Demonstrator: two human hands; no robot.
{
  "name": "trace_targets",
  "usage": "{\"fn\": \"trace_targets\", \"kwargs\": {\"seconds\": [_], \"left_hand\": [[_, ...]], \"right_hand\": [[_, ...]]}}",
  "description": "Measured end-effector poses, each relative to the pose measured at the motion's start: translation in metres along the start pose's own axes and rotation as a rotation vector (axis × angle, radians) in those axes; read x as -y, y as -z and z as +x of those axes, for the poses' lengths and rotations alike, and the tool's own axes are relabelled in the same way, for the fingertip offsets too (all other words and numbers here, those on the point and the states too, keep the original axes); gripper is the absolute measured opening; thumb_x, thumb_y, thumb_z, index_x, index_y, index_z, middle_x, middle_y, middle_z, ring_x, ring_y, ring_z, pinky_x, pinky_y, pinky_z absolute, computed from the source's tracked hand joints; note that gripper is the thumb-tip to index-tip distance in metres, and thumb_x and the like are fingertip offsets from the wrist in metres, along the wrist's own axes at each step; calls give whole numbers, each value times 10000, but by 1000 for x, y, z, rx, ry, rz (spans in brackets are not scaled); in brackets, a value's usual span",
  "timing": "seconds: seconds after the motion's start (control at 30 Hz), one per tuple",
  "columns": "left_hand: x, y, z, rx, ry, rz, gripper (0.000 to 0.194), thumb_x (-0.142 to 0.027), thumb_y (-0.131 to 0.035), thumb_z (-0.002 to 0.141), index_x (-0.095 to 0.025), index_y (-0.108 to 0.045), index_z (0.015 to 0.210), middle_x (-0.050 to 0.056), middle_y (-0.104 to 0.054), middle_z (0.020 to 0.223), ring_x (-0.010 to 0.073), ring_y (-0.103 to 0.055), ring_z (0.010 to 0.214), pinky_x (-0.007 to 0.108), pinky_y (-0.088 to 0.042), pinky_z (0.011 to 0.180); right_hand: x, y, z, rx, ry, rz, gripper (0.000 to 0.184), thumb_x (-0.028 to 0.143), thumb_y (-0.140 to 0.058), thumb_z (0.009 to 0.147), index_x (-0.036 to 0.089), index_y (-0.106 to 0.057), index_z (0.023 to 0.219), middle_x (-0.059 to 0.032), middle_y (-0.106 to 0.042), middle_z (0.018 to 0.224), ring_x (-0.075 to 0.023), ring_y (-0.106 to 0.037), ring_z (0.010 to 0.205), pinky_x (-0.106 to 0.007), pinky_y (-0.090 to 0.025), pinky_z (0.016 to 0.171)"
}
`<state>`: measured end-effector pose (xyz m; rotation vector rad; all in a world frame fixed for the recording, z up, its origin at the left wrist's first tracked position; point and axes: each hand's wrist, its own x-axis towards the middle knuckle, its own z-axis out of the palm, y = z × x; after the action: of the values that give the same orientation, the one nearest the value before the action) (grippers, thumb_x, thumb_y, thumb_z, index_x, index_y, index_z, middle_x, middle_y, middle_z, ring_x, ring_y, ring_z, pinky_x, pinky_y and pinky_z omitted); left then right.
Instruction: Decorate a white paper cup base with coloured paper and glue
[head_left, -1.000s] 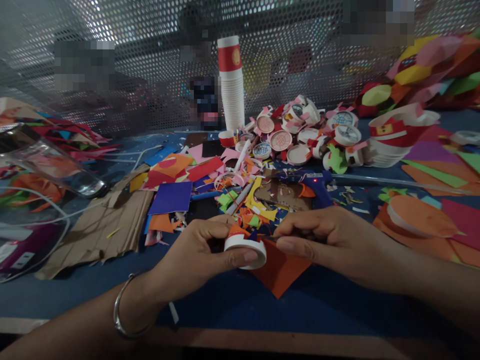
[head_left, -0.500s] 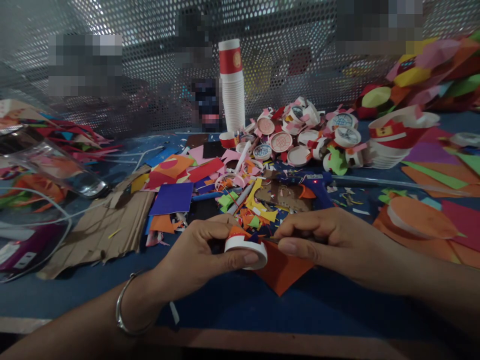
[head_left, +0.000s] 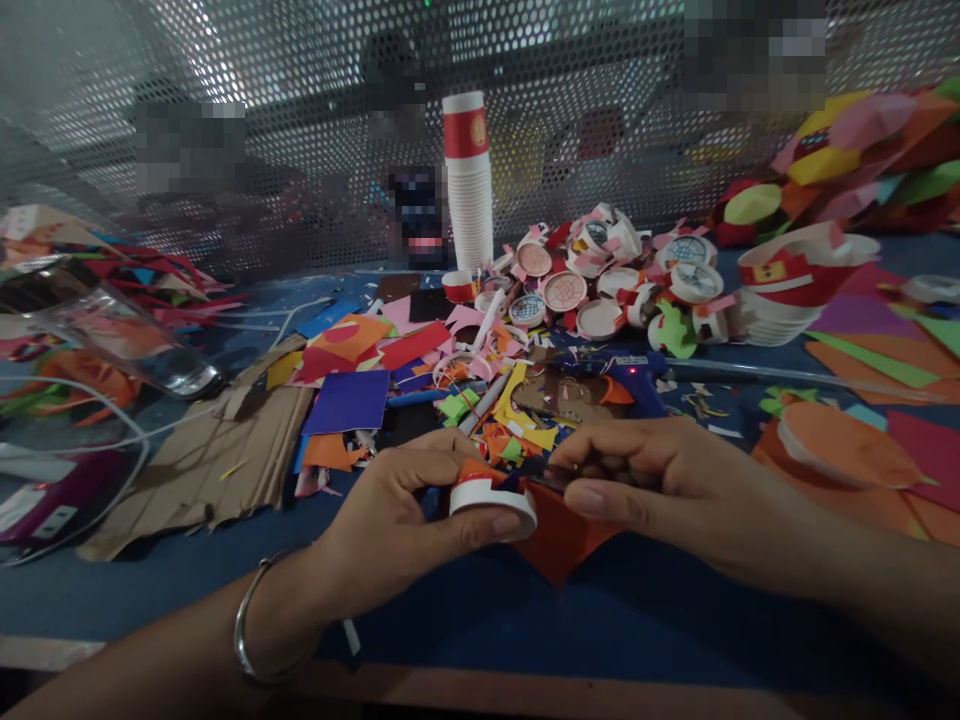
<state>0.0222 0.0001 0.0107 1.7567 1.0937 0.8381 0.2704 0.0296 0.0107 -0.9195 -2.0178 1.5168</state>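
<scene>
The right hand (head_left: pixel 671 490) curls nearly closed; the left hand (head_left: pixel 397 515) is half closed. Orange paper (head_left: pixel 561 545) shows between them. Left thumb and fingers grip a white cup base (head_left: pixel 480 492), seemingly steadying it beside the thin dark object (head_left: pixel 559 477) pinched by right fingertips.

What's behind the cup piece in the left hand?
Past the cup piece, orange paper shows toward the right hand, with paper scraps beyond. The cup piece and left hand cover the rest; I can't tell what touches its far side.
</scene>
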Motion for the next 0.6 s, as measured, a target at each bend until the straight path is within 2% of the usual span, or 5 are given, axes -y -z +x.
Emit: {"fn": "trace_targets", "kwargs": {"seconds": [0.2, 0.33, 0.47, 0.6], "left_hand": [[0, 1, -1, 69, 108, -195, 120, -305, -770, 878, -196, -764, 829, -13, -617, 803, 110, -525, 720, 241, -407, 655], [1, -3, 1, 107, 153, -287, 102, -290, -766, 880, -188, -767, 878, 3, -658, 847, 122, -553, 753, 240, -423, 676], [3, -8, 1, 133, 188, -259, 189, -352, -770, 873, -164, -760, 896, 21, -659, 869, 144, -568, 789, 260, -446, 714], [5, -10, 1, 133, 137, -159, 203, -362, -763, 879, -160, -761, 897, 25, -659, 870, 154, -583, 803, 270, -451, 725]], "right_hand": [[2, 0, 0, -44, 33, -81, 349, 529, -594, 974, 205, -709, 915, 19, -586, 753, -106, -484, 631, -228, -376, 558], [2, -2, 2, -61, -3, 26, 374, 553, -588, 966, 193, -659, 895, 3, -572, 767, -121, -489, 659, -226, -393, 559], [3, -5, 5, -55, -18, 151, 377, 558, -675, 909, 191, -607, 857, 8, -550, 770, -120, -483, 678, -224, -399, 585], [6, -8, 4, -22, 18, 156, 354, 527, -721, 884, 182, -647, 913, 20, -534, 767, -110, -462, 669, -223, -380, 582]]}}
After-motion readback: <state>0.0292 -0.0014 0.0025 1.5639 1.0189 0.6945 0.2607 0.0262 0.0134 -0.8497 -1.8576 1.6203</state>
